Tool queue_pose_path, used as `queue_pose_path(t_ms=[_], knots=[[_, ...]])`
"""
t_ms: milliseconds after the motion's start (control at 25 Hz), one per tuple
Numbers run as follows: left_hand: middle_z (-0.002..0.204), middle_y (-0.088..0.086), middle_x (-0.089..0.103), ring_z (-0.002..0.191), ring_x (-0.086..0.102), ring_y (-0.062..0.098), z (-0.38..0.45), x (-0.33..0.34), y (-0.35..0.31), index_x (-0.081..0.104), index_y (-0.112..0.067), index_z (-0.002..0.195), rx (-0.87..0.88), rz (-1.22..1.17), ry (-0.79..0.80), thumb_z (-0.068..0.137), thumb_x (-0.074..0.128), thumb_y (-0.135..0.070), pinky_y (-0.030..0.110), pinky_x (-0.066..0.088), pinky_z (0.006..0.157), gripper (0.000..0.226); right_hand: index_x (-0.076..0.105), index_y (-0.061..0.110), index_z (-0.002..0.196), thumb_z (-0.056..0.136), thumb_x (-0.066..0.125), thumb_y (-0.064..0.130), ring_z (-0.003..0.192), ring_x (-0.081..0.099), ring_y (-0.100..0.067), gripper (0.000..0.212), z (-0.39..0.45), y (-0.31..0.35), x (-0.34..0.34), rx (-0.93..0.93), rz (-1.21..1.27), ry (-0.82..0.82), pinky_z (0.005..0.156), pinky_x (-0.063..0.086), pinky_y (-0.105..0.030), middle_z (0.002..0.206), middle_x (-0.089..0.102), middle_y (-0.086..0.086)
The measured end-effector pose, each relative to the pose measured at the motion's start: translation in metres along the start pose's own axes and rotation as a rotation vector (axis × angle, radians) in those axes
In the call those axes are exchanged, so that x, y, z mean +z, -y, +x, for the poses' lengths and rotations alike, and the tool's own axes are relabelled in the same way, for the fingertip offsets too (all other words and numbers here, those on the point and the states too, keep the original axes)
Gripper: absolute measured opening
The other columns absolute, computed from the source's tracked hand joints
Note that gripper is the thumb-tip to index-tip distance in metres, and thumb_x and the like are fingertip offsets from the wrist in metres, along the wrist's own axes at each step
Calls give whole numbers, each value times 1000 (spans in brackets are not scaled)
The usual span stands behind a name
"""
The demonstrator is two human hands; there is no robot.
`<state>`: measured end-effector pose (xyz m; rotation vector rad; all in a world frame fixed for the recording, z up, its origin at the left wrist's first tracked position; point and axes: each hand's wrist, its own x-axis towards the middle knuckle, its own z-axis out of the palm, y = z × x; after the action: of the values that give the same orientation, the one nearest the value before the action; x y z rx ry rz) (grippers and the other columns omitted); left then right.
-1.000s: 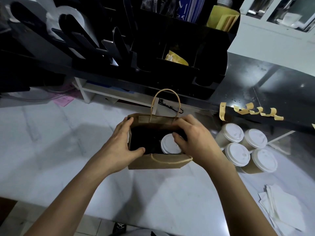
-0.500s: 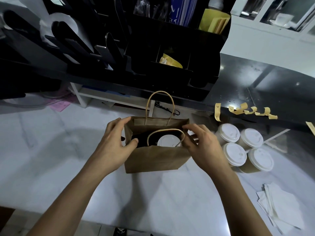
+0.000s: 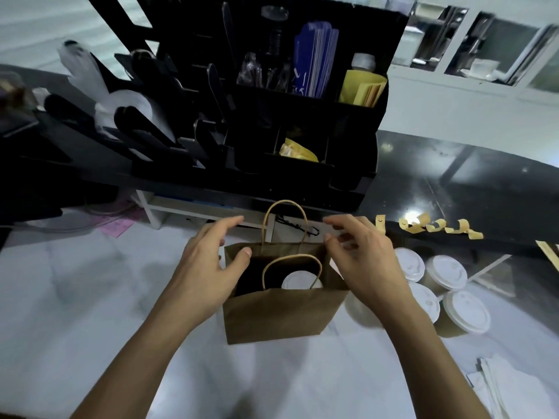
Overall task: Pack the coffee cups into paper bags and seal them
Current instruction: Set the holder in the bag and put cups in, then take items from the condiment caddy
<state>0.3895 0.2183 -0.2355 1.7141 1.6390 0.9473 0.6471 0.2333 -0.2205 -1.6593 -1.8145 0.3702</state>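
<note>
The paper bag (image 3: pixel 281 313) stands upright on the table (image 3: pixel 90 297), one lidded coffee cup (image 3: pixel 298 281) inside. Left hand (image 3: pixel 205 267) and right hand (image 3: pixel 363 264) flank its mouth, fingers relaxed and holding nothing (likely poised to close it).

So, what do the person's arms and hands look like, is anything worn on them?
Both arms are bare as far as the frame shows: no sleeves, gloves, watch or bracelet. The left hand and the right hand show no rings on the visible fingers, and the nails are short and unpainted.
</note>
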Motion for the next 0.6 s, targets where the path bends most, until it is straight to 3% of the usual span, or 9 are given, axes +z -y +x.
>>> queue_pose_path(t_ms=[160,240,440,600], knots=[[132,-28,43,129,40,6,11,-15,-27,47,-48,137,94,17,35,99,54,-39,36,43,103,40,65,35,124,99,60,33,99,58,2,26,17,13,-14,-67,48,-46,80,47,-13,111,57,19],[135,-28,45,131,40,3,19,-21,-37,48,-47,137,140,25,24,99,53,-39,35,41,107,39,66,34,124,99,61,33,99,59,2,25,27,20,-21,-96,73,-67,80,48,-14,109,57,20],[121,-45,41,121,41,-9,45,-36,-67,48,-56,130,212,-19,33,99,52,-46,17,40,91,33,66,38,123,99,61,35,100,59,2,25,56,37,-33,-145,150,-103,84,53,-23,108,57,25],[124,-36,48,120,44,-9,72,-43,-87,50,-53,129,280,-50,-26,97,51,-46,19,42,97,33,68,41,117,98,64,34,98,60,3,21,85,58,-42,-185,194,-122,79,51,-17,104,59,26]])
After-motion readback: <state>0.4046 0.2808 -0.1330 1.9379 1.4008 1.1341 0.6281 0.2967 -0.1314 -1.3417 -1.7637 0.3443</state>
